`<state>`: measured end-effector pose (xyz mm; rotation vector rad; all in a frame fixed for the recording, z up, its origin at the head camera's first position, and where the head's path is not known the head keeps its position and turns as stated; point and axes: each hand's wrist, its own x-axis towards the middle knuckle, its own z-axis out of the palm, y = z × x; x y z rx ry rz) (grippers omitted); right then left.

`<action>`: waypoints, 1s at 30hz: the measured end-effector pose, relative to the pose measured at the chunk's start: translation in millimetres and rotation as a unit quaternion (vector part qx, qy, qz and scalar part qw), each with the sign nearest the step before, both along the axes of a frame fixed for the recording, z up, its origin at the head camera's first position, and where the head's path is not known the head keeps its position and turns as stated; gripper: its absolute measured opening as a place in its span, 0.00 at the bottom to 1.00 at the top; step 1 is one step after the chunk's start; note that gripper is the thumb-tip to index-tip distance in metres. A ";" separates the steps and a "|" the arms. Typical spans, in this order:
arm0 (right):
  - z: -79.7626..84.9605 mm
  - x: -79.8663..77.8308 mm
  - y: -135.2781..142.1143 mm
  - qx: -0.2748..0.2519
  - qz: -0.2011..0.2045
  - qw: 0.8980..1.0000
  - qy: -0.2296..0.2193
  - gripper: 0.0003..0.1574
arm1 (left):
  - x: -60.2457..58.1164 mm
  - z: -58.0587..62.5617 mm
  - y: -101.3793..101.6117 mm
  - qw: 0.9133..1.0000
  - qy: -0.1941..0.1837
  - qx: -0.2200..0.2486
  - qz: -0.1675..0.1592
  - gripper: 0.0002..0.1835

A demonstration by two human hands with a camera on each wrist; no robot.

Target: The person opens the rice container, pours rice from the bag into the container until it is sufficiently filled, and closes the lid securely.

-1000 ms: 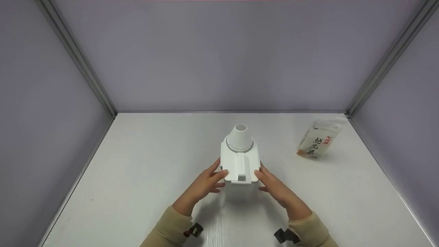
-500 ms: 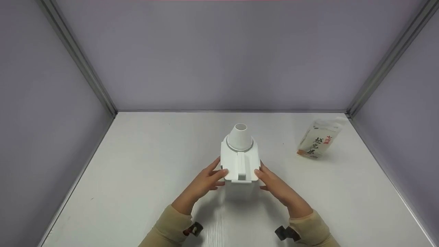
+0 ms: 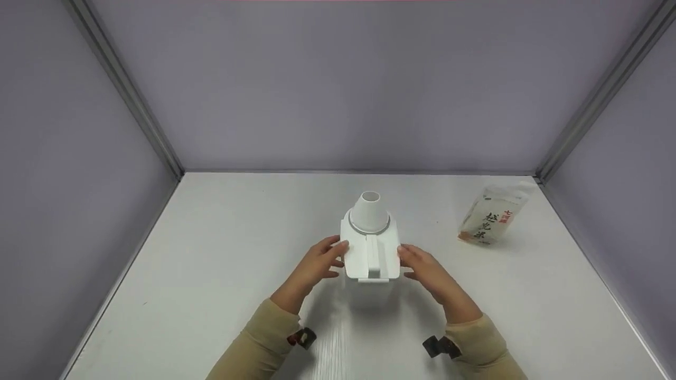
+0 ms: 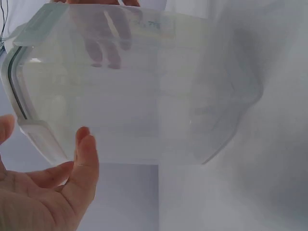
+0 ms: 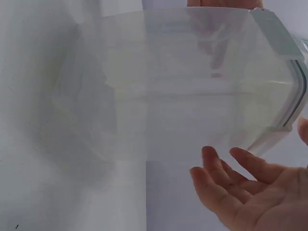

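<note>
A translucent storage container stands upright on the table, with a white lid that has a raised handle bar. From the back part of the lid rises a white cone-shaped spout or cup. The left hand is at the lid's left side, its thumb by the lid's edge and its fingers loosely bent beside the wall. Opposite it, the right hand is at the lid's right side in a similar way. In the right wrist view its fingers are relaxed beside the container; contact is hard to tell.
A clear bag of rice with printed characters leans at the back right of the white table. Grey panels enclose the table at the back and both sides.
Both hands have slid from the lid's front corners farther back along its sides, and the thumbs have come off the lid's front part. The container and bag stay put.
</note>
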<state>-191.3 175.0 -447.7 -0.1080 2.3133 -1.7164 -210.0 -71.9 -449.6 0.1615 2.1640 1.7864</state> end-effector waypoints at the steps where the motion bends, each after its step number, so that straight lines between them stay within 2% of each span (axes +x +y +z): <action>1: -0.8 -3.1 -1.6 -0.008 -0.015 1.000 0.001 0.38 | -1.8 -0.7 0.5 1.000 -0.003 0.006 0.003 0.38; 5: -5.1 -11.9 -5.0 -0.039 -0.045 0.998 -0.013 0.38 | -5.3 -3.5 1.5 0.999 -0.021 0.037 0.014 0.37; 9: -8.3 -14.9 -2.6 -0.068 -0.053 0.996 -0.029 0.39 | -6.0 -4.6 2.5 0.997 -0.029 0.065 0.013 0.37; 17: -10.7 -16.2 1.9 -0.119 -0.015 0.990 -0.068 0.41 | -5.6 -5.2 0.6 0.992 -0.060 0.109 0.006 0.35; 22: -10.7 -17.0 2.5 -0.132 -0.013 0.989 -0.069 0.41 | -7.3 -8.0 0.3 0.987 -0.073 0.141 -0.001 0.33; 26: -12.8 -16.9 2.0 -0.138 -0.012 0.987 -0.079 0.41 | -7.3 -11.0 -0.2 0.985 -0.085 0.149 0.000 0.34; 30: -13.2 -16.3 1.7 -0.150 -0.010 0.985 -0.081 0.40 | -7.7 -12.9 -0.5 0.984 -0.082 0.156 -0.006 0.33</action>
